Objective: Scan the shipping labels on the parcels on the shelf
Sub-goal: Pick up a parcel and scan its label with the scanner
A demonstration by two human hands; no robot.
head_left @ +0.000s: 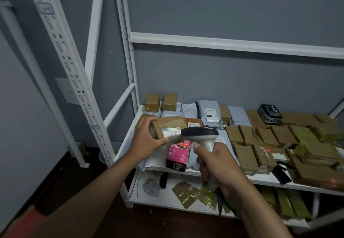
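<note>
The right hand (216, 161) is nearest, its fingers wrapped tight round the pale grey grip of a handheld barcode scanner with a dark head (202, 134). The scanner head points left, its nose just beside the white shipping label (172, 132) on a small brown cardboard parcel wrapped in clear tape (167, 127). The left hand (147, 137) holds that parcel above the front left corner of the white metal shelf board (260, 179), thumb along the lower edge by the label, fingers curled over the top left end.

Under the parcel and scanner, on the shelf board, a pink and black carton (177, 156) lies at the front edge on a white poly mailer. To the right of the carton, rows of taped brown boxes (264, 144) fill the board, some wrapped in yellowish tape. Behind the held parcel stand grey poly mailers (209, 113) with printed labels and two small brown boxes (161, 101) at the back left corner. A black packet with white writing (270, 114) sits on boxes at the back right. Below the board, a lower shelf holds flattened cardboard and gold wrapping scraps (193, 194).
</note>
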